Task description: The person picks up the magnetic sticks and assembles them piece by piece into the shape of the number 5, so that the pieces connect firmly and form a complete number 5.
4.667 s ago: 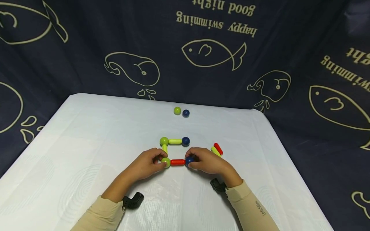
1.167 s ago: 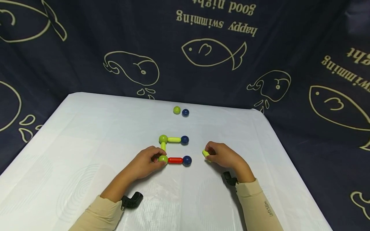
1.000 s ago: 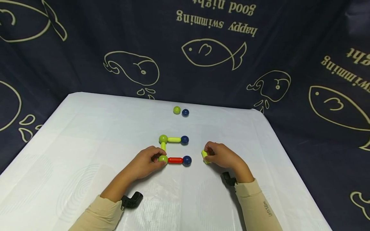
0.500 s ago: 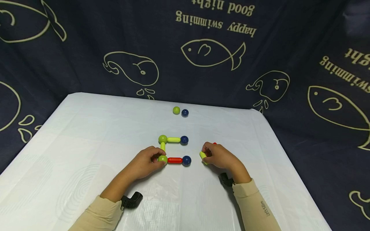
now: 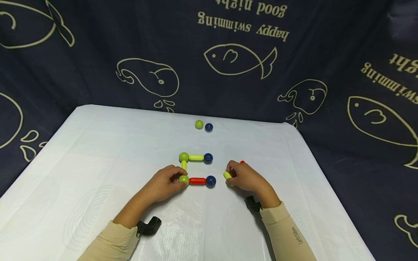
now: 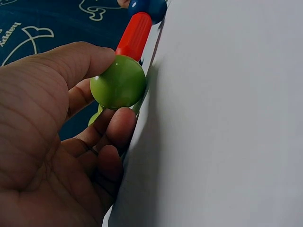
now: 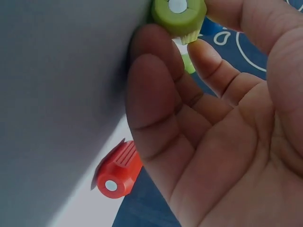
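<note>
Magnetic rods and balls form a C shape on the white table. My left hand (image 5: pixel 166 184) pinches the near green ball (image 6: pixel 118 82) at its corner. From that ball a red rod (image 5: pixel 197 181) runs right to a navy ball (image 5: pixel 210 181). A yellow-green rod (image 5: pixel 184 165) goes back to the far green ball (image 5: pixel 184 157), and another yellow-green rod (image 5: pixel 196 158) joins that to a second navy ball (image 5: pixel 208 158). Right of the C, my right hand (image 5: pixel 245 177) pinches a loose yellow-green rod (image 7: pixel 177 19), its white end disc showing in the right wrist view.
A loose red rod (image 7: pixel 118 175) lies on the table behind my right hand, mostly hidden in the head view. Farther back sit a loose green ball (image 5: pixel 199 124) and navy ball (image 5: pixel 209 127). A dark printed cloth (image 5: pixel 241 94) hangs beyond the table (image 5: pixel 137 137).
Since the oldest frame, my right hand has left the near navy ball and picked up the yellow-green rod. It has since carried the rod slightly left. My left hand stays on the green ball.
</note>
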Available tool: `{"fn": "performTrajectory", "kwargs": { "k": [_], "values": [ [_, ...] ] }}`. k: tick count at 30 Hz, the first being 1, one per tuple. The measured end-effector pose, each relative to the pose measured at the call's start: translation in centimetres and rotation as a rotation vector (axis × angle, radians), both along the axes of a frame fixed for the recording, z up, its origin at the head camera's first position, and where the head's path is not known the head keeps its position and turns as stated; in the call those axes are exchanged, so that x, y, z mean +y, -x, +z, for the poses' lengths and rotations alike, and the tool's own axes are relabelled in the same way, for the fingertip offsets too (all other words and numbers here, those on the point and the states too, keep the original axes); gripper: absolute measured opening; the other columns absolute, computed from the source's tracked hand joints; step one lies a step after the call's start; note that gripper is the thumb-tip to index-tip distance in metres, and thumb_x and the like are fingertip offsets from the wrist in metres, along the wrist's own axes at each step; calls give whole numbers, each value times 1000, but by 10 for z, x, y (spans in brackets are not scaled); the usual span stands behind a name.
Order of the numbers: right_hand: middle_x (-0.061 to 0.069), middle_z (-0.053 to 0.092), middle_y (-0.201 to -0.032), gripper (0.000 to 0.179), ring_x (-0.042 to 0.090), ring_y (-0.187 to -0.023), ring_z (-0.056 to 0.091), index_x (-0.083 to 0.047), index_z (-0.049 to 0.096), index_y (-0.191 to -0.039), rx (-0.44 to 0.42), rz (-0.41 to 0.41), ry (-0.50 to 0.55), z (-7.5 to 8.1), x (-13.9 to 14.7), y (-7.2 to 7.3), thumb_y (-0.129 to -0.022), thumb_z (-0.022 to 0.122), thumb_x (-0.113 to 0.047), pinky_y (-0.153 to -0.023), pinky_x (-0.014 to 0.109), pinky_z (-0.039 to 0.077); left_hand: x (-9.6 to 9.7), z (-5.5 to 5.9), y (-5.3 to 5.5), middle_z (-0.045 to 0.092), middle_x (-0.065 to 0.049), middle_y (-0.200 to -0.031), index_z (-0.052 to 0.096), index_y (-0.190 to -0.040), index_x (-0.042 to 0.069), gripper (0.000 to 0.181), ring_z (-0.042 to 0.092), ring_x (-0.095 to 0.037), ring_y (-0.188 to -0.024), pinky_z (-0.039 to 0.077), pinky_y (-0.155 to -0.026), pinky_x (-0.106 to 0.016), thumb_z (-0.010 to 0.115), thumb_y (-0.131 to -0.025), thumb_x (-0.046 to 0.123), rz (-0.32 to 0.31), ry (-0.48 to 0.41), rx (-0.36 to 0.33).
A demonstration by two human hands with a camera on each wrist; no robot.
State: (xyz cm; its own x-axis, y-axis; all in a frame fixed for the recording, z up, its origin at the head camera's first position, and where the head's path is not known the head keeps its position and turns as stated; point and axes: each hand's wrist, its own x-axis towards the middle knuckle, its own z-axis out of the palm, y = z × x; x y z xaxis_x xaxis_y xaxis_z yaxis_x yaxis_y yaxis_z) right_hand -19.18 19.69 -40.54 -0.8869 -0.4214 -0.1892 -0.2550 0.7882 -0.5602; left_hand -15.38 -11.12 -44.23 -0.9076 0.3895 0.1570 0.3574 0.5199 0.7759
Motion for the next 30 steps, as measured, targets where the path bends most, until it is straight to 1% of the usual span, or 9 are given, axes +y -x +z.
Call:
{"fn": "performTrajectory", "kwargs": {
  "k": [6, 10, 14, 18, 23, 27, 30],
  "values": [
    [0, 51, -71, 22, 12, -62, 46, -9, 57, -97, 2, -12, -2, -1, -2, 0, -84, 75, -5, -57, 29, 38, -2, -1, -1, 57, 3, -90, 69, -107, 12, 20, 52, -13, -78, 46, -69, -28, 75, -88, 14, 0, -1, -6],
    [0, 55, -74, 21, 13, -63, 49, -10, 58, -97, -3, -36, 1, -1, -2, -1, -84, 72, -4, -57, 29, 40, -2, -1, 0, 58, 3, -91, 69, -108, 12, 21, 52, -13, -78, 46, -69, -28, 75, -89, 15, -6, -9, -16],
    [-1, 61, -82, 18, 15, -71, 53, -10, 59, -98, 0, -67, 37, 0, -1, -3, -84, 69, -5, -61, 30, 44, -1, -1, 0, 57, 2, -90, 69, -108, 12, 21, 52, -13, -78, 45, -68, -28, 75, -88, 15, -8, -8, -12],
    [-1, 62, -86, 15, 16, -76, 53, -10, 60, -100, -5, -80, 97, 0, 1, -6, -87, 68, -7, -63, 31, 44, 0, 0, 0, 57, 2, -91, 69, -109, 12, 21, 52, -13, -78, 46, -68, -28, 75, -89, 15, -8, -3, -15],
    [1, 61, -87, 14, 17, -75, 54, -7, 60, -104, -25, -58, 185, -1, 2, -10, -90, 64, -7, -63, 30, 44, 0, 0, 1, 57, 2, -90, 69, -109, 11, 21, 52, -13, -78, 46, -68, -27, 75, -89, 15, -6, -1, -18],
    [4, 60, -87, 16, 17, -71, 56, -5, 59, -108, -69, -45, 271, 0, 0, -12, -93, 63, -8, -62, 29, 46, -1, -1, 1, 57, 3, -89, 69, -108, 12, 20, 51, -13, -77, 45, -67, -27, 75, -89, 15, -7, -2, -8],
    [7, 58, -88, 18, 18, -71, 57, -3, 57, -111, -106, -40, 326, 1, -3, -13, -94, 63, -8, -62, 29, 47, -1, -1, 1, 56, 3, -88, 69, -108, 12, 20, 51, -12, -77, 45, -67, -27, 75, -89, 16, -6, -2, -5]
  ]
}}
